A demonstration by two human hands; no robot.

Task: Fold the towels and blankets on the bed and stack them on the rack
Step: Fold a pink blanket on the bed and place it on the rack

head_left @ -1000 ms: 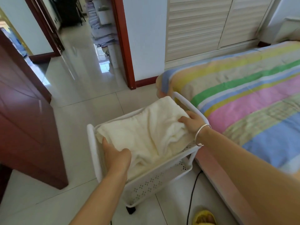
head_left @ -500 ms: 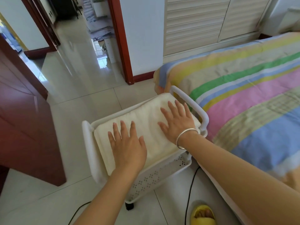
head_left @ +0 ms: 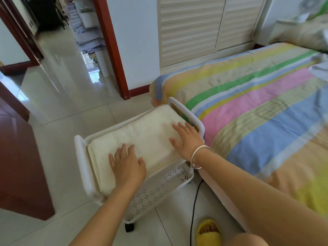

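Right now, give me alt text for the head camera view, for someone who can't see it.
Left hand and right hand lie flat on a folded cream towel atop a white wheeled rack, on a tiled floor beside a striped bed.

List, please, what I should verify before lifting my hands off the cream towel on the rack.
1. Cream towel lies flat in the white rack's top tray: ok.
2. Its near corner inside the rim: cannot tell, the left arm hides it.
3. Left hand flat on the towel, gripping nothing: ok.
4. Right hand likewise: ok.
5. Bed free of unfolded pieces: cannot tell; pale fabric shows at its right edge.
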